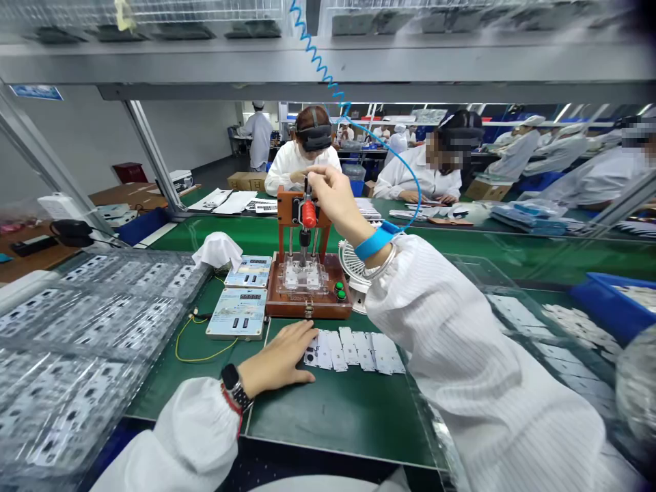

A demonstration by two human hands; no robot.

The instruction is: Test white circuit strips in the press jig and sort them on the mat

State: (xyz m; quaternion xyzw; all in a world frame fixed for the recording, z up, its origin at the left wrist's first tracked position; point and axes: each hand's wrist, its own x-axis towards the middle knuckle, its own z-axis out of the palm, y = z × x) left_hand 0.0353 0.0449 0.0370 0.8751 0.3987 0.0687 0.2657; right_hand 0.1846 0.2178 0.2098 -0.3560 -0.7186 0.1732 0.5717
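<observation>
My left hand [281, 357] lies flat on the green mat, fingers stretched out and thumb apart. Its fingertips reach the left end of a row of thin white circuit boards [348, 347], some overlapping. My right hand [332, 197] is raised, its fingers bent over the top of the lever of a toggle-clamp press [285, 225]. A red grip [308, 214] shows just below those fingers. Under the plunger sits a clear plastic fixture [303, 275] on a brown wooden base [287, 307] with two green buttons [339, 290]. The fixture's contents are hard to make out.
Two display boxes [236, 313] stand left of the press, with a yellow wire [197, 359]. Clear trays of boards [82, 342] cover the left side. A small white fan [353, 263] stands behind my right wrist. A blue bin [615, 301] is at right; co-workers [302, 154] sit opposite.
</observation>
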